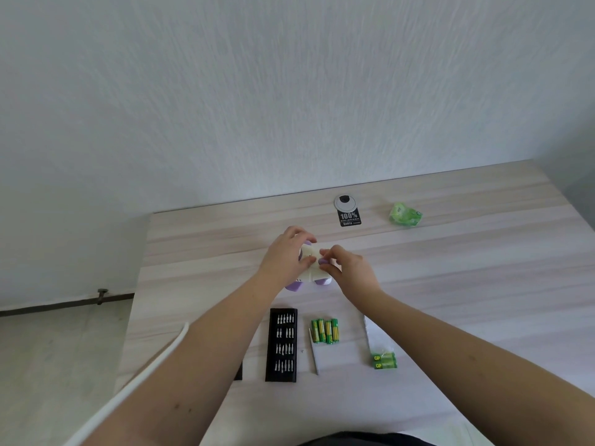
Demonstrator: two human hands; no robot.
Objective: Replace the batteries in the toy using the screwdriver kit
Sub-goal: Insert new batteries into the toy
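Observation:
A white and purple toy (311, 274) lies on the wooden table (450, 268), mid-table. My left hand (286, 255) grips its left side, fingers curled over the top. My right hand (349, 268) pinches the toy from the right near a purple part. The black screwdriver kit tray (281, 344), full of several bits, lies nearer to me. Right of it are several loose green-yellow batteries (325, 330) and a thin grey screwdriver (314, 354). A pack with two green batteries (384, 361) lies further right.
A crumpled green wrapper (405, 214) sits at the back right. A round cable grommet (345, 202) with a black sticker (350, 218) is near the wall. A white packet (375, 336) lies above the battery pack. The table's left edge drops to the floor.

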